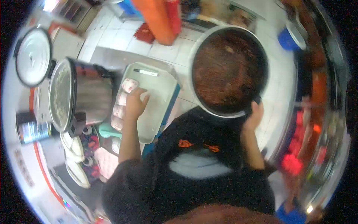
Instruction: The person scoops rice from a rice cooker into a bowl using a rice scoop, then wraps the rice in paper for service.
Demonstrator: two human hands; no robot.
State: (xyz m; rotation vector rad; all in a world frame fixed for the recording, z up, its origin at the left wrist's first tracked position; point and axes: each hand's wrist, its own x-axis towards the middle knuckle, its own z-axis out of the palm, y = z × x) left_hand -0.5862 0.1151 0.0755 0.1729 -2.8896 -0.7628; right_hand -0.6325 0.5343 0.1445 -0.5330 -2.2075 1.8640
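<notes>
Packets (120,106) line the tray's (162,89) left edge, handy for the left hand (136,103), which touches one, grip unclear, while the right hand (254,115) clenches the pot's (227,67) rim, seemingly steadying it.

The right half of the pale rectangular plastic tray (161,91) lies bare. A tall steel pot (91,93) crowds its left edge. A wide round metal pot of red-brown food (227,69) stands near on the right, with a strip of white tiled floor (183,56) between.
</notes>
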